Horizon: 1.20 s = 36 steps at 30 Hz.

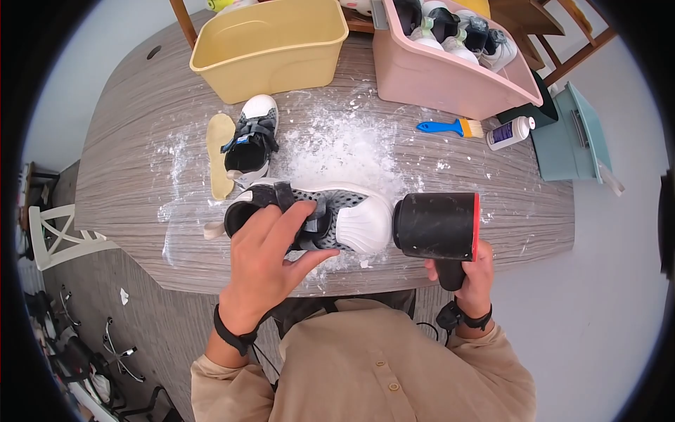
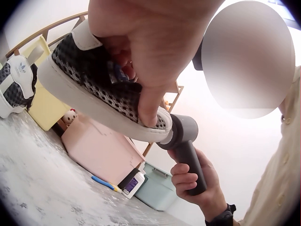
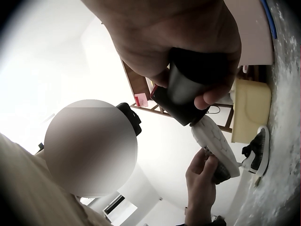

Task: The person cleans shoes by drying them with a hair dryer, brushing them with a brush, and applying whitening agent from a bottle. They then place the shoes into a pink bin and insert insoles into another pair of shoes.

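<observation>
The left hand (image 1: 264,250) grips a black-and-white mesh shoe (image 1: 364,224), thumb on its near side and fingers over the straps. In the left wrist view the shoe (image 2: 89,106) is held above the table. The right hand (image 1: 478,274) holds a black dryer-like device (image 1: 436,225) with a red rim by its handle; its nozzle faces the white toe, very close to it. The right wrist view shows fingers curled round the dark handle (image 3: 181,84). A matching shoe (image 1: 249,141) stands beyond the left hand, beside a yellowish insole (image 1: 220,156).
White powder (image 1: 337,148) is scattered over the wood-grain table (image 1: 126,183). At the back are a yellow bin (image 1: 274,70) and a pink bin (image 1: 450,95) of shoes. A blue-handled brush (image 1: 450,127) and a white bottle (image 1: 510,133) lie at the right, near a teal bin (image 1: 569,141).
</observation>
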Each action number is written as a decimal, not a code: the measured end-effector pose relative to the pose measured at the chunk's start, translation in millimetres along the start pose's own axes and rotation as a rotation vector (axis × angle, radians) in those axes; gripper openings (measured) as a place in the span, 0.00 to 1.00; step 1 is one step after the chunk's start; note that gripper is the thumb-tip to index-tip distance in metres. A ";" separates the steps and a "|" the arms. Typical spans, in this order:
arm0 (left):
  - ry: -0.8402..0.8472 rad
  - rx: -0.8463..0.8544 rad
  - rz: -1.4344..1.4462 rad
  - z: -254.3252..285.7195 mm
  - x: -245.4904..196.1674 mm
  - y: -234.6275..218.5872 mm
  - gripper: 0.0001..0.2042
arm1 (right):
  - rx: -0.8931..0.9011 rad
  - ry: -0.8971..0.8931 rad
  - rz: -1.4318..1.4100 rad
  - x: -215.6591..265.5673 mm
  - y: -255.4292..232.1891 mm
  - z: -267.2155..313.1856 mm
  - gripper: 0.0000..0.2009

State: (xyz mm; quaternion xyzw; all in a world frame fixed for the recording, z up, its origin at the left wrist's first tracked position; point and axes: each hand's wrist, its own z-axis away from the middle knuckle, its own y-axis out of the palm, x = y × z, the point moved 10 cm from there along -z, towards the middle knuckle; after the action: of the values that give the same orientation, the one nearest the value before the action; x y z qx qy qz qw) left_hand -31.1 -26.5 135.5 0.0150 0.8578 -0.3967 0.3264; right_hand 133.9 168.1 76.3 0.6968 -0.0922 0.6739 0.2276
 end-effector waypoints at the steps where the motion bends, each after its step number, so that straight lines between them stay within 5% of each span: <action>1: 0.013 0.000 -0.005 0.2 -1.1 -0.2 0.28 | 0.011 0.000 -0.002 0.1 0.8 -0.4 0.20; 24: 0.256 -0.040 -0.123 7.8 -13.4 -1.5 0.24 | 0.059 0.073 -0.056 -5.5 6.5 -5.6 0.19; 36: 0.161 -0.096 -0.094 4.2 -7.1 -2.3 0.27 | 0.071 0.069 -0.011 -7.7 5.3 -3.1 0.19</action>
State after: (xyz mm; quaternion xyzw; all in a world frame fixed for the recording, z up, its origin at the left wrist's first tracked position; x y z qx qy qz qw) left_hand -23.9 -29.3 139.1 -0.0091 0.8990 -0.3676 0.2380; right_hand 128.3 163.4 69.8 0.6812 -0.0566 0.6992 0.2094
